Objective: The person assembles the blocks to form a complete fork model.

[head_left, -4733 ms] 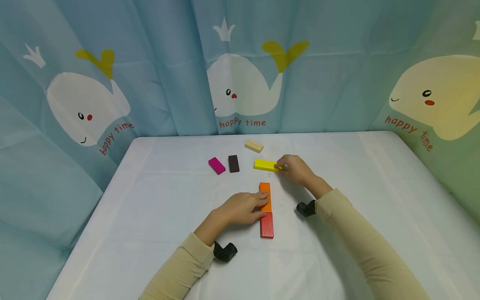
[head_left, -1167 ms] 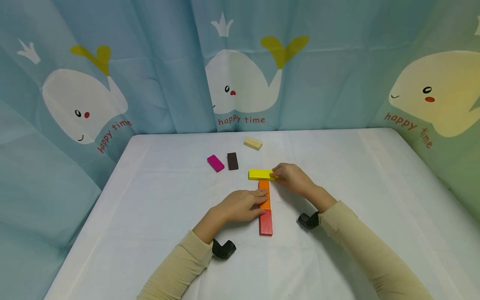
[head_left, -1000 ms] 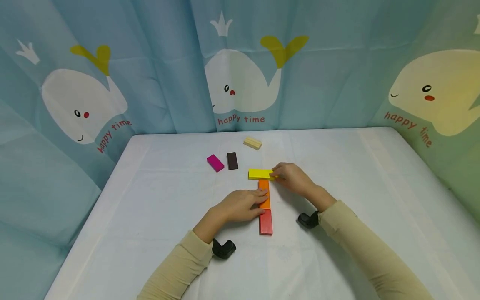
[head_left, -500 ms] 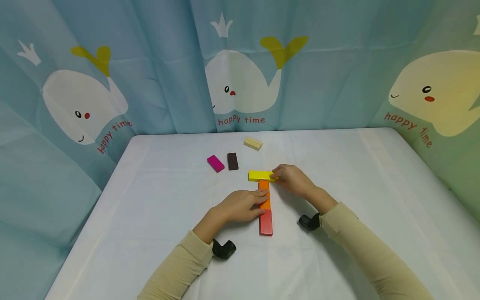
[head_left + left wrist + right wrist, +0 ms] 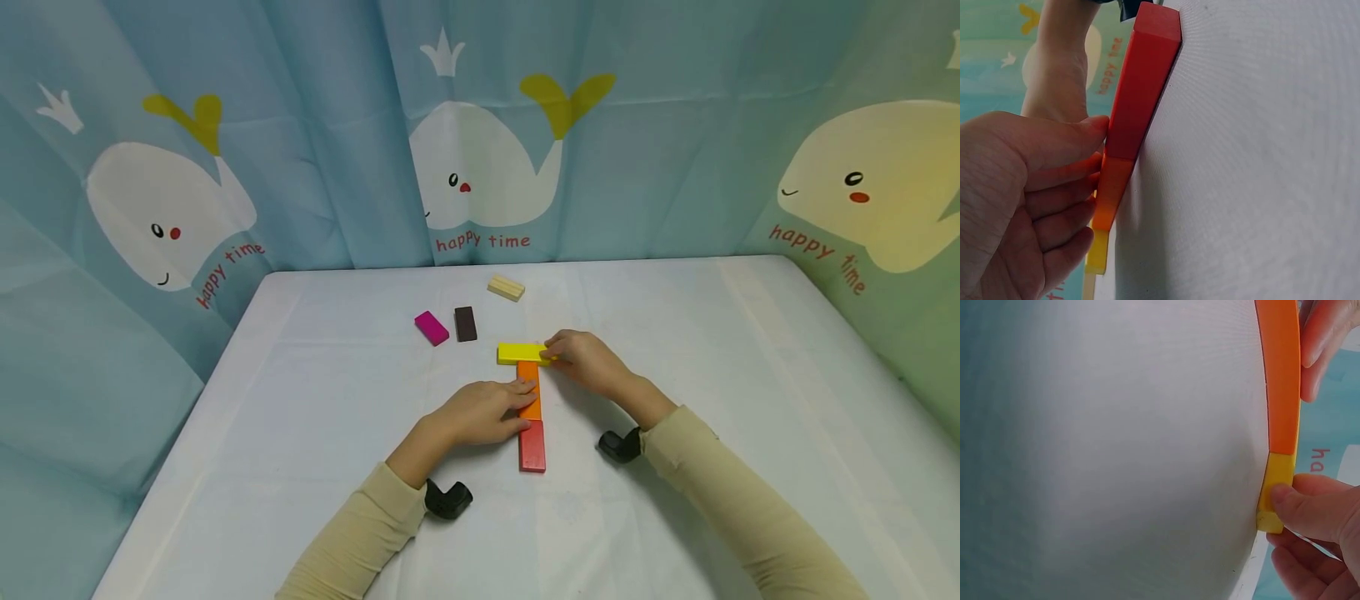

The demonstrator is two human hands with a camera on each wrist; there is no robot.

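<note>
In the head view a red block [image 5: 532, 447] and an orange block [image 5: 529, 402] lie end to end in a line. A yellow block [image 5: 517, 353] lies crosswise against the orange block's far end, making a T. My left hand [image 5: 480, 411] rests its extended fingers on the orange block, its thumb touching the top of the red block [image 5: 1142, 81] near the joint. My right hand [image 5: 588, 360] pinches the right end of the yellow block; in the right wrist view the thumb [image 5: 1300, 506] presses its near side, the other fingers partly hidden behind.
Behind the T lie a magenta block [image 5: 432, 328], a dark brown block [image 5: 465, 323] and a pale wooden block [image 5: 506, 287], spaced apart on the white table [image 5: 337, 350]. A blue curtain [image 5: 322, 167] with whale prints hangs along the table's back and sides.
Since the earliest frame my right hand has brought the yellow block nearer and slightly left, against the orange block's end. Over the last second both hands stay nearly still.
</note>
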